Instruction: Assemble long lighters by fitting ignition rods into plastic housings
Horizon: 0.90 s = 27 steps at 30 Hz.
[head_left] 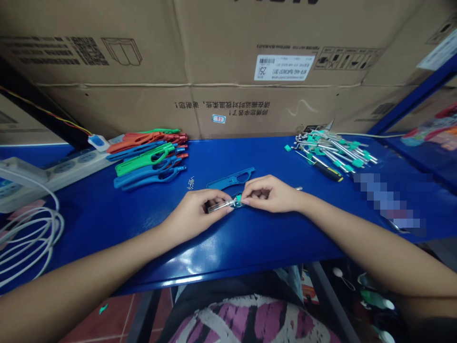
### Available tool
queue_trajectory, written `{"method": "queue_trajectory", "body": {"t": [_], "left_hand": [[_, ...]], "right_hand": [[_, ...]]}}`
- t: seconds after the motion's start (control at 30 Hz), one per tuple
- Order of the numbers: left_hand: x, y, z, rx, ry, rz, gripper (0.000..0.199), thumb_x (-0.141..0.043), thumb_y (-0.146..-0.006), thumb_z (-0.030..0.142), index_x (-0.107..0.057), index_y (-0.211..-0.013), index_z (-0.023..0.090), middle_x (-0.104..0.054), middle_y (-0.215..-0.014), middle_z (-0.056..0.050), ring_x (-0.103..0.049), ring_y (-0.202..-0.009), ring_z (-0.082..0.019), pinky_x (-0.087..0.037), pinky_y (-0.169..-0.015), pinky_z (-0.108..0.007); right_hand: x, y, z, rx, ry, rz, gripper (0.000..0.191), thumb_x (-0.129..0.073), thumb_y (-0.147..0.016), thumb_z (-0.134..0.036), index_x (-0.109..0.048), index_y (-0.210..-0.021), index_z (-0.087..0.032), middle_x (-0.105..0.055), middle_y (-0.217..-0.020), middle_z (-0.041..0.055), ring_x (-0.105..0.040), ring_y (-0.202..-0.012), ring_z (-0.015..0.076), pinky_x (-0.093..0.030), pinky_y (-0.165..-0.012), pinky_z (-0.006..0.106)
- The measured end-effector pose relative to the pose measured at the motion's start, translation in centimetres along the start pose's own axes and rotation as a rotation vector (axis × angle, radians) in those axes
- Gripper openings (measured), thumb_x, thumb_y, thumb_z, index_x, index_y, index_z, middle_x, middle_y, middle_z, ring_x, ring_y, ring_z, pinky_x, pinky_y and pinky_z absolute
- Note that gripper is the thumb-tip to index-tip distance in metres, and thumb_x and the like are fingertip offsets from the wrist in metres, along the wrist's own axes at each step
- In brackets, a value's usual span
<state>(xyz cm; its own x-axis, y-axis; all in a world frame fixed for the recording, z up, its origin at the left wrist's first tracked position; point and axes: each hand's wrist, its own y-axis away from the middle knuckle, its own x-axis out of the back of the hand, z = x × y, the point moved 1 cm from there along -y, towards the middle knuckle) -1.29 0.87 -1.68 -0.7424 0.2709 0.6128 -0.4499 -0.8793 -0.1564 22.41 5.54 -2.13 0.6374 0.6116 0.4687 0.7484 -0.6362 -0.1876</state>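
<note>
My left hand (202,208) is closed around a clear tube (219,206) that looks like the fuel tank of a long-necked lighter. At the tube's right end sits a small teal piece (239,199), with my right hand (269,194) pinching right beside it. Something dark blue shows under the teal piece, mostly covered by my fingers. A thin metal rod (299,189) sticks out past my right wrist. Just behind both hands lies a blue lighter shell half (230,179) with a trigger opening. Several tiny metal springs or pins (191,183) lie to its left.
Blue, green and orange lighter shells (150,159) are stacked left, beside a power strip (80,164) and coiled white cable (32,238). At right lie metal rods with teal parts (335,147) and a screwdriver (327,171). A cardboard box (221,62) backs the blue table (150,257).
</note>
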Motion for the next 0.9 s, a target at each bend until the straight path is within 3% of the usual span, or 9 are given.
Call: {"method": "queue_trajectory", "body": {"t": [0.9], "left_hand": [[-0.08, 0.01, 0.02, -0.039, -0.018, -0.008, 0.018, -0.069, -0.09, 0.033, -0.075, -0.1, 0.019, -0.07, -0.079, 0.0, -0.056, -0.061, -0.01, -0.043, -0.056, -0.019]], "right_hand": [[-0.02, -0.02, 0.01, 0.002, -0.003, 0.0, 0.017, -0.067, -0.09, -0.029, -0.073, -0.089, -0.013, -0.06, -0.076, 0.0005, -0.046, -0.057, 0.0067, -0.037, -0.05, 0.02]]}}
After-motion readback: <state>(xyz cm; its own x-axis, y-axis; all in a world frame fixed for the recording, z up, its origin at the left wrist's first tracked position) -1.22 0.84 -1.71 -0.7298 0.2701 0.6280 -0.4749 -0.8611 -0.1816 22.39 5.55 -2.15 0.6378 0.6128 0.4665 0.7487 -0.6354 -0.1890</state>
